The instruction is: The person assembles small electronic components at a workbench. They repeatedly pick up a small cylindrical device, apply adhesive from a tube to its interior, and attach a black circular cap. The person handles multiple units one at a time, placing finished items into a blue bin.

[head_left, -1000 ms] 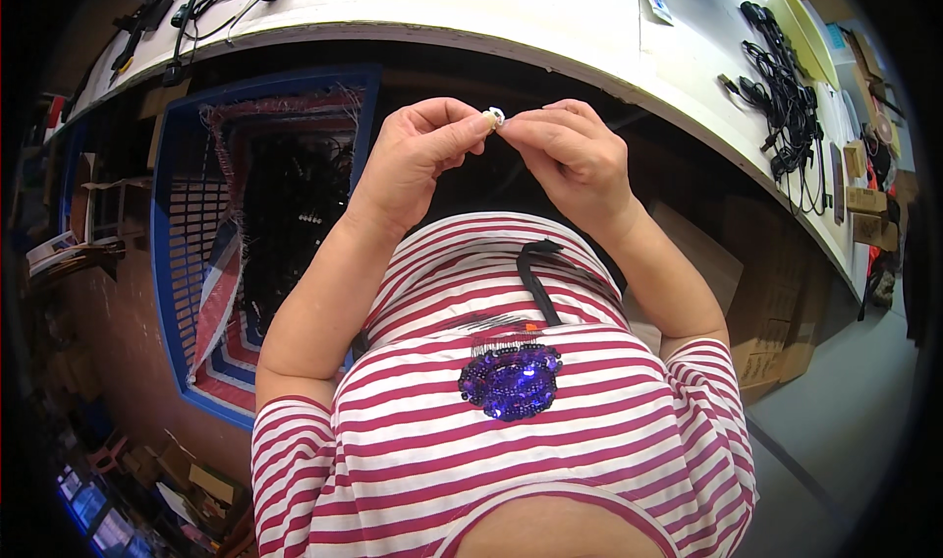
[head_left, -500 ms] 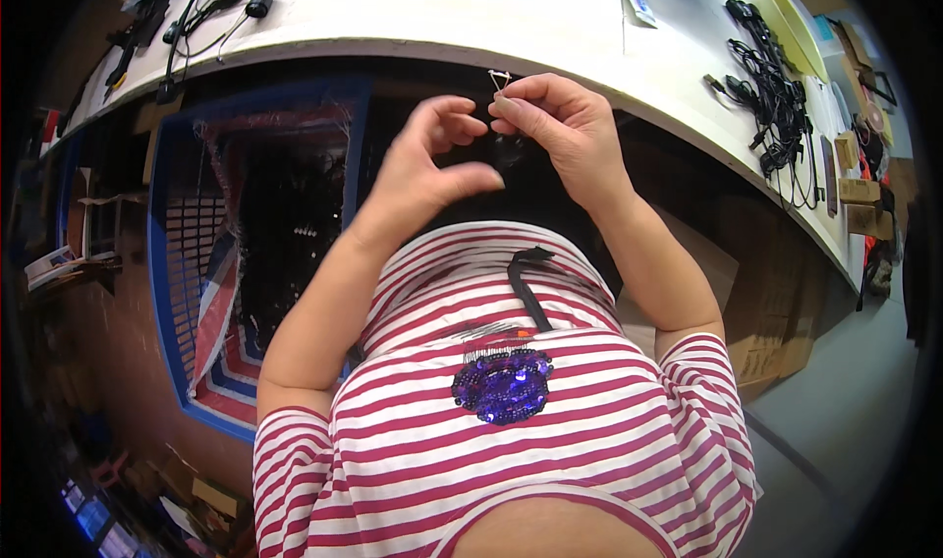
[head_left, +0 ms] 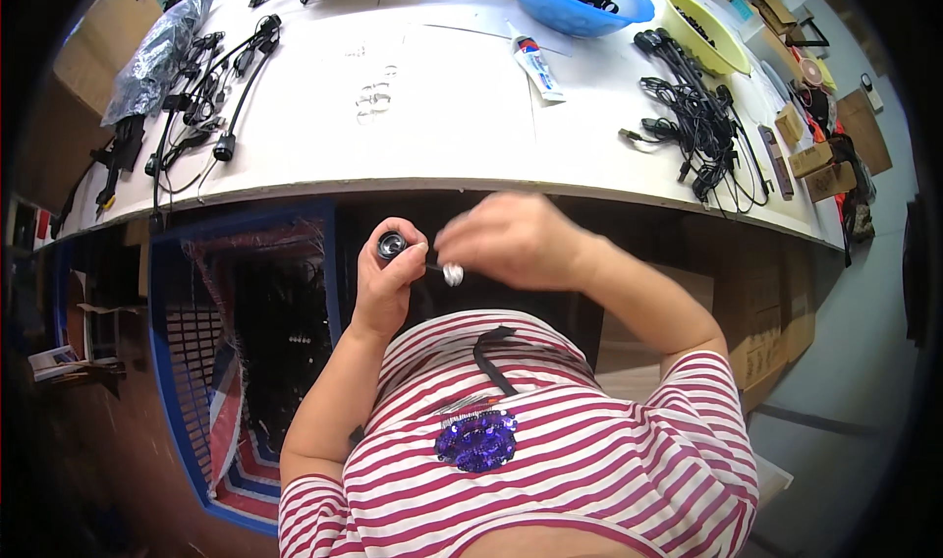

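My left hand (head_left: 381,293) is closed round a short black cylinder (head_left: 392,245), whose round end with a glassy, lens-like middle faces up. Just to its right, my right hand (head_left: 521,241) is smeared by motion, fingers bent toward the left hand. A small shiny whitish piece (head_left: 453,274) shows below the right fingertips; whether they grip it cannot be made out. Both hands are in front of the white table's near edge, above my lap.
On the white table (head_left: 442,155) lie small clear rings (head_left: 373,98), a white tube (head_left: 537,67), black cables at left (head_left: 224,146) and right (head_left: 688,101). Behind stand a blue bowl (head_left: 580,18) and a yellow basin (head_left: 732,55). A blue basket (head_left: 162,362) with black items stands below left.
The view has shifted, showing more of the table. My left hand, open before, now holds the black cylinder. My right hand, which pinched a small metal piece, is now blurred beside it.
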`<state>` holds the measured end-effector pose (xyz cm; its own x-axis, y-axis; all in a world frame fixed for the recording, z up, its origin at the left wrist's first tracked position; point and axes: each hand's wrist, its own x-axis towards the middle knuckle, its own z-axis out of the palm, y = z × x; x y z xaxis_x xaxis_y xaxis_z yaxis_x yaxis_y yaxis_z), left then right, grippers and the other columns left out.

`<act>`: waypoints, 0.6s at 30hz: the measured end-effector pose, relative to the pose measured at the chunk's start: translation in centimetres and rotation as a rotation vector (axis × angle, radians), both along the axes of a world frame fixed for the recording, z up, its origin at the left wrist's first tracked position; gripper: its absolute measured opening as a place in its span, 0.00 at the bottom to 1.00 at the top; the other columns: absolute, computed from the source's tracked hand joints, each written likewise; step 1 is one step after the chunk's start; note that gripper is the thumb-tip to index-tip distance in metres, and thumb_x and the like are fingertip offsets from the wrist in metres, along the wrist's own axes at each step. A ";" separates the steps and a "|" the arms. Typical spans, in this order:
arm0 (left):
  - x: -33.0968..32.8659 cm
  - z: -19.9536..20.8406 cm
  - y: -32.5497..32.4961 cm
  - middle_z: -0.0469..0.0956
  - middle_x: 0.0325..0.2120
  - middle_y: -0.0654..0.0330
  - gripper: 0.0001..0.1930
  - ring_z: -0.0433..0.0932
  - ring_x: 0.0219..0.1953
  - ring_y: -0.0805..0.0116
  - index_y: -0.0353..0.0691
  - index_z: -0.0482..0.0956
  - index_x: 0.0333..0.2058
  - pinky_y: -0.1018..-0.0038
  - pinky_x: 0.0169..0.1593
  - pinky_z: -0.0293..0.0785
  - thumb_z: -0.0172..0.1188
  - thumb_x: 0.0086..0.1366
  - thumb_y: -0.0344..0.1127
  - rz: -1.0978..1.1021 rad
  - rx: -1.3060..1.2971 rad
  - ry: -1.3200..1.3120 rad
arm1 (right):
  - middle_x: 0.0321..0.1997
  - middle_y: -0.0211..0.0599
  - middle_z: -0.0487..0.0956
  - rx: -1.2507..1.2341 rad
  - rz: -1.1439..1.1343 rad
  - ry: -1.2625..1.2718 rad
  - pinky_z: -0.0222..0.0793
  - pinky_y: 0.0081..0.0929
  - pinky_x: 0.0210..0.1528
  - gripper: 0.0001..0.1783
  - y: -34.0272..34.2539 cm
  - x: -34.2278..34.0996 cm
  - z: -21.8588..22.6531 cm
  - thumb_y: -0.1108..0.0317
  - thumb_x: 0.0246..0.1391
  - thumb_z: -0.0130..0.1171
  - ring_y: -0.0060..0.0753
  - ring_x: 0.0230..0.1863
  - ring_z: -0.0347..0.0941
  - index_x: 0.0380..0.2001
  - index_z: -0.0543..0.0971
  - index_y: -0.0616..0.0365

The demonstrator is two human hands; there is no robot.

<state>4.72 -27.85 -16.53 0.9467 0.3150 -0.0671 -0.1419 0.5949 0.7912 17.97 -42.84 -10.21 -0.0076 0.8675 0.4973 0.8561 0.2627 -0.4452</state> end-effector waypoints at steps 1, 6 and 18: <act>0.1 0.2 0.3 0.68 0.23 0.66 0.09 0.61 0.22 0.83 0.41 0.68 0.31 0.87 0.26 0.56 0.58 0.52 0.30 0.003 0.009 -0.013 | 0.36 0.35 0.78 -0.002 -0.099 -0.046 0.72 0.27 0.39 0.11 0.0 1.8 0.6 0.76 0.42 0.58 0.33 0.36 0.75 0.33 0.78 0.54; 0.2 1.6 0.3 0.71 0.25 0.62 0.08 0.59 0.21 0.85 0.41 0.68 0.32 0.89 0.24 0.55 0.57 0.54 0.31 0.009 0.148 -0.021 | 0.39 0.42 0.76 -0.010 -0.905 -0.037 0.69 0.35 0.39 0.14 2.4 13.4 0.4 0.65 0.49 0.56 0.41 0.36 0.74 0.39 0.75 0.56; 2.5 5.4 1.2 0.71 0.23 0.69 0.07 0.67 0.25 0.84 0.35 0.74 0.32 0.87 0.27 0.61 0.62 0.53 0.26 0.105 0.517 0.197 | 0.22 0.38 0.78 -0.136 -0.712 0.475 0.67 0.23 0.27 0.14 3.5 11.4 2.3 0.58 0.45 0.60 0.26 0.23 0.73 0.25 0.79 0.59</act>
